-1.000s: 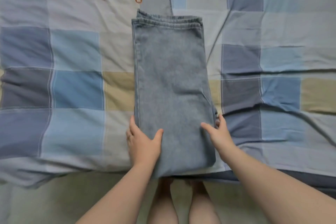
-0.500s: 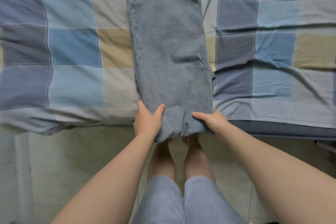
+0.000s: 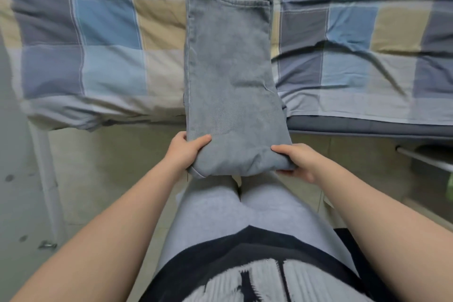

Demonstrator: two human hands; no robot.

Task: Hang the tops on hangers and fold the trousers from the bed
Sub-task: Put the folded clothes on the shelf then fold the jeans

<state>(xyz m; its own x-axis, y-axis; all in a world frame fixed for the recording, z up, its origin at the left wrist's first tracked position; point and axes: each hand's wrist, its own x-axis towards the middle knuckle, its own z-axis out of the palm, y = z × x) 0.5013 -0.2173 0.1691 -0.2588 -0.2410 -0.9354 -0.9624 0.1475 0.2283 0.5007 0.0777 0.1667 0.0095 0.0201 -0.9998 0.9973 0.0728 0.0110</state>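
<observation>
Folded jeans [image 3: 230, 76] half off bed [image 3: 110, 39], L hand [image 3: 183, 152] & R hand [image 3: 296, 159] fingers clamped on near end

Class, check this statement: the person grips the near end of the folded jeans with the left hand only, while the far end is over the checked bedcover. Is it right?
Not quite. The head view shows both hands gripping the near end: the left hand and the right hand each hold a corner of the folded jeans. The far end is indeed over the checked bedcover.
</observation>
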